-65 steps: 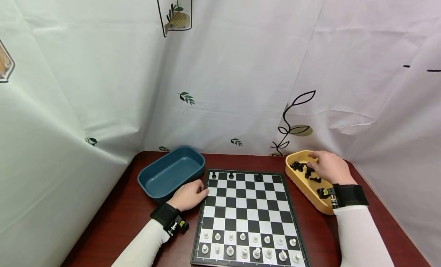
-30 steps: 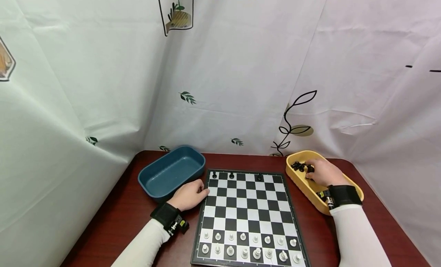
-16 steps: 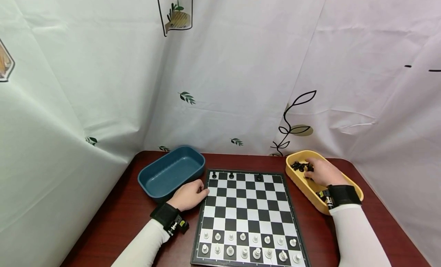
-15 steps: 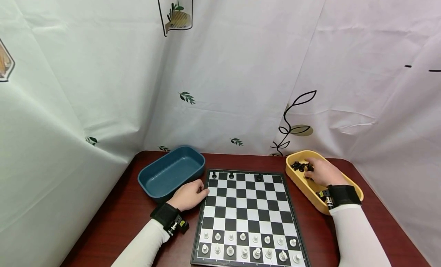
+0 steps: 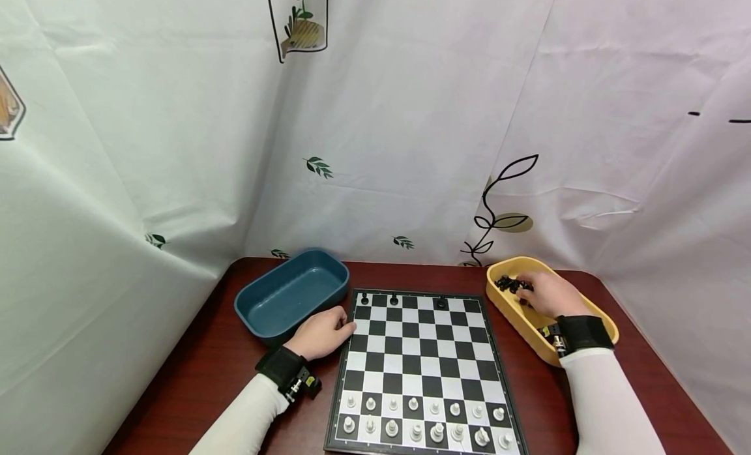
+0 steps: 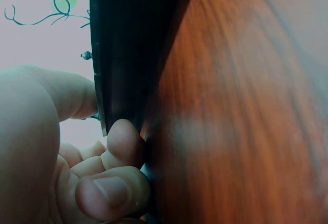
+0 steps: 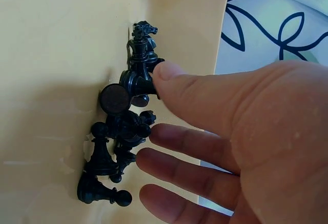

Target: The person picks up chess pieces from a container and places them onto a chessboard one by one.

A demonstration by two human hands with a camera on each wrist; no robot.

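My left hand [image 5: 319, 334] rests at the left edge of the black-and-white chessboard [image 5: 419, 347]. In the left wrist view one finger [image 6: 72, 95] reaches over the board's rim, and the other fingers curl against its side. My right hand [image 5: 551, 293] is inside the yellow tray [image 5: 519, 321], over a heap of black chess pieces [image 7: 110, 147]. In the right wrist view its thumb [image 7: 174, 80] touches one lying piece, while the fingers [image 7: 174, 162] stay spread and fairly straight beside the heap. Pawns [image 7: 100, 149] and a knight [image 7: 145, 29] show among them.
Two rows of white chess pieces [image 5: 437, 431] stand along the board's near side. On the far row stand three black pieces, a left one [image 5: 365, 299], a second [image 5: 394, 300] and another [image 5: 442, 302]. A blue tray [image 5: 290, 295] sits behind my left hand on the brown table [image 5: 176, 383].
My right hand has moved lower and slightly left within the yellow tray, closer to the black pieces, and lately shifts only slightly. The left hand and the board have not moved.
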